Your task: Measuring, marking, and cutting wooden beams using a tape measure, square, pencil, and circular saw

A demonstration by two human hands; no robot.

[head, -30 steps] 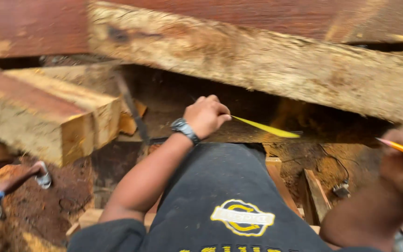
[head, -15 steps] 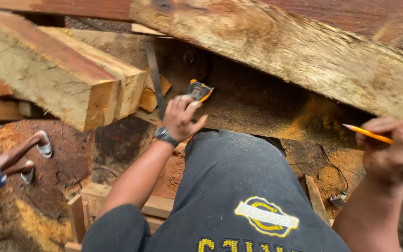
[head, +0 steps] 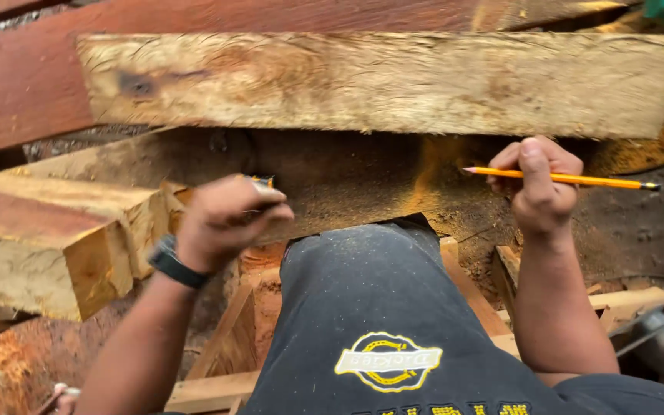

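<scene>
head view, left hand point(head: 224, 219): fingers curled shut around a small tape measure point(head: 263, 183), mostly hidden, held low beside the knee point(head: 363, 269).
right hand point(head: 539, 184): pinches a yellow pencil point(head: 562, 179), tip pointing left, just under the rough plank point(head: 386, 81).
tip: steady the tape body before marking; keep the pencil tip near the plank edge.

Yellow pencil point(head: 570, 179), reddish plank point(head: 32, 84), pale beam point(head: 393, 81), black wristwatch point(head: 169, 263)

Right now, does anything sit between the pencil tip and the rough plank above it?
Nothing visible does. The right hand holds the yellow pencil level just under the plank, with only shadowed, sawdust-covered wood behind it. The left hand is off to the side.
</scene>
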